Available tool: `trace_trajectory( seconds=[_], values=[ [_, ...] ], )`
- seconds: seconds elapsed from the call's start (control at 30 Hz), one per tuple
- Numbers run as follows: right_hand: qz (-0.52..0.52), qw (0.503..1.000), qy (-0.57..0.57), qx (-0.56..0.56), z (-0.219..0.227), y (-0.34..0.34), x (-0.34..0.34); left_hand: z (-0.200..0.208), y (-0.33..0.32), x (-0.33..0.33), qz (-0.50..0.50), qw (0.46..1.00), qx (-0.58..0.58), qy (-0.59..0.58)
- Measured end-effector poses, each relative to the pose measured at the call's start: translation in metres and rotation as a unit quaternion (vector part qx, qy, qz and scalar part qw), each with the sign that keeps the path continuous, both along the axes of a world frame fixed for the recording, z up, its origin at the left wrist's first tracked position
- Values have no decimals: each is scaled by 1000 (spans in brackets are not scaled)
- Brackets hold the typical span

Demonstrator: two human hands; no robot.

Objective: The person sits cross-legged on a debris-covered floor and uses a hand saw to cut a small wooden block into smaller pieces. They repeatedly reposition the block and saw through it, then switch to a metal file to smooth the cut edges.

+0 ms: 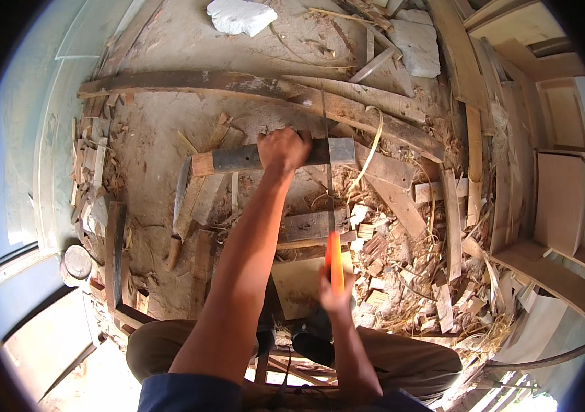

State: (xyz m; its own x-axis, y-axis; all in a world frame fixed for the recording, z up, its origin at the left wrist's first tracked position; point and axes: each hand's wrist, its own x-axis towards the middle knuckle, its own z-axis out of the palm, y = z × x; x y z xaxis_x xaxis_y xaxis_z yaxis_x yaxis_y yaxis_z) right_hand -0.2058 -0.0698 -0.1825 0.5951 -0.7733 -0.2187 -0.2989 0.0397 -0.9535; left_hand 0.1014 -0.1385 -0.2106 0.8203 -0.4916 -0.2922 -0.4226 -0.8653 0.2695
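A short dark timber piece (237,158) with a pale cut end lies crosswise ahead of me. My left hand (284,148) is closed over its top, near the middle. In my right hand (337,292) is the orange handle of a handsaw (335,261). The saw's thin blade (329,185) points away from me and crosses the timber to the right of my left hand, near the right end. Whether the teeth are inside a cut cannot be made out. My right hand is slightly blurred.
A long weathered beam (189,82) stretches across behind the timber. Wood offcuts (378,264) and shavings litter the ground at right. A hatchet-like tool (180,199) leans at the timber's left end. White blocks (241,17) lie farther off; wooden frames (560,199) stand at right.
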Motion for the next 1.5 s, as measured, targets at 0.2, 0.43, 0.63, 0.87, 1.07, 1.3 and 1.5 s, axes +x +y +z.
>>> trace_trajectory(
  seconds=[0.2,0.43,0.63,0.87,1.07,1.3,1.5],
  values=[
    [-18,999,-26,32,30,-22,4,3,-4,0,-17,999,-46,-6],
    [-32,997,-42,51,-4,2,-12,7,-6,-3,-24,999,-21,5],
    [-171,948,-63,262,21,-28,27,4,3,0,-19,1000,-19,-3],
    [13,991,-43,-125,-19,14,-44,11,-6,6,-14,999,-25,14],
    [-43,983,-43,176,23,-31,18,2,2,-2,-24,999,-29,18],
    [33,997,-21,-64,1,15,-47,4,-1,5,-8,1000,-18,10],
    [-1,997,-60,48,5,-41,42,5,-5,1,-38,998,-2,42]
  ],
)
